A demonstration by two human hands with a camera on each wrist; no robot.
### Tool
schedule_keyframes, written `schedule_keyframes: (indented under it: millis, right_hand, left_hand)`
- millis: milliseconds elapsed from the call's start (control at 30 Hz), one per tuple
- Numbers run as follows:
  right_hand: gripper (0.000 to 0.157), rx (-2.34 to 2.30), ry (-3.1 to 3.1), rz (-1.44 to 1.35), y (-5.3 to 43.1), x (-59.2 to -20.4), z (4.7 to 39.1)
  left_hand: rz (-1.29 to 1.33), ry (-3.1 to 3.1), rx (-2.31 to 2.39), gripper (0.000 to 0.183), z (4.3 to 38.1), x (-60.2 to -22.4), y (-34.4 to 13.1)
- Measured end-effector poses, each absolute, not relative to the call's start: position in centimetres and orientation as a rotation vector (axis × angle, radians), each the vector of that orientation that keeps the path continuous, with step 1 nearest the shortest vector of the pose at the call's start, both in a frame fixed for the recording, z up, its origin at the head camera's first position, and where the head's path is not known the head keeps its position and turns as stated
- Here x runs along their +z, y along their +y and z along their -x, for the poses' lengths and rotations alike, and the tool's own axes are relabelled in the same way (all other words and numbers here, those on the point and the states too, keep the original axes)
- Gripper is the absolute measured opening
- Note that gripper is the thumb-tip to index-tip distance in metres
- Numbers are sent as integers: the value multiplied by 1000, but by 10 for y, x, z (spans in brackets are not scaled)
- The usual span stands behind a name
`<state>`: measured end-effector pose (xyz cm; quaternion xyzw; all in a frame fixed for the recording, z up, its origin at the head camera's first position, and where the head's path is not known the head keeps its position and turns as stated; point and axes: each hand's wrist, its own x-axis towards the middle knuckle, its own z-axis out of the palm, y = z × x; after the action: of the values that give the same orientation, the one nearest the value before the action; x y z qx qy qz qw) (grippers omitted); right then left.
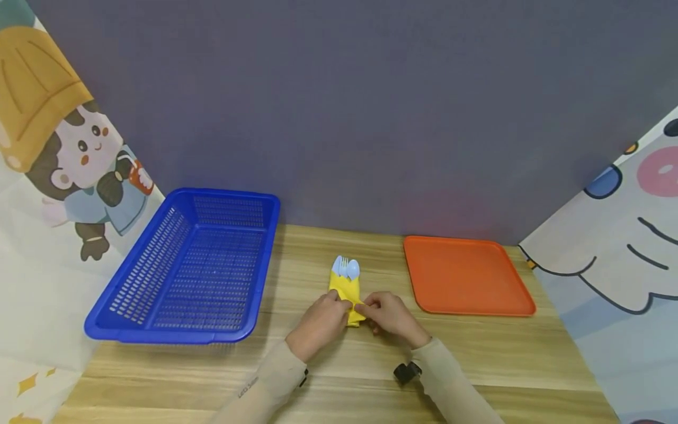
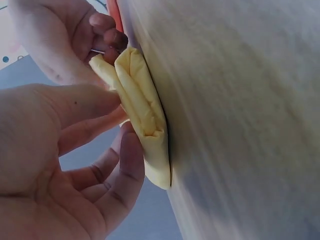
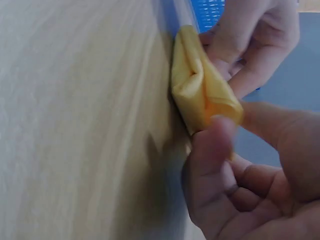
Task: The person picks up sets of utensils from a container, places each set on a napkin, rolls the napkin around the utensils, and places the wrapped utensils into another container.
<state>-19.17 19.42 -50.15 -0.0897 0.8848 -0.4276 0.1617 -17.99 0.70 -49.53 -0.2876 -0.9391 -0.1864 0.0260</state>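
Observation:
A yellow napkin (image 1: 346,288) lies on the table, folded round a pale blue knife (image 1: 336,265), fork (image 1: 344,268) and spoon (image 1: 353,269) whose upper ends stick out at the far end. My left hand (image 1: 324,323) holds the napkin's left side, thumb on top and fingers against its edge. From the other side my right hand (image 1: 391,315) pinches a loose flap of the cloth between thumb and finger. In the right wrist view the flap of the napkin (image 3: 220,102) stands lifted off the roll. The cutlery's lower ends are hidden inside the cloth.
A blue perforated basket (image 1: 254,294) stands on the left of the wooden table (image 1: 365,394). On the right lies a flat orange tray (image 1: 468,277). Behind the table rises a grey wall (image 1: 349,118), with cartoon-printed panels (image 1: 53,294) at both sides.

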Motion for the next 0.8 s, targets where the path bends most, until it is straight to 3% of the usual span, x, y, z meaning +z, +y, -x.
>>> schedule_keyframes:
  millis: [567,800]
  right_hand:
    - [27,-1222,2434,124,189,-505,195]
    - [26,-1236,2411,139,190,-506,195]
  left_hand:
    - [643,-2952,-833,29,173,-501,-5]
    - [514,-3085,-1033,53,183,-495,-12]
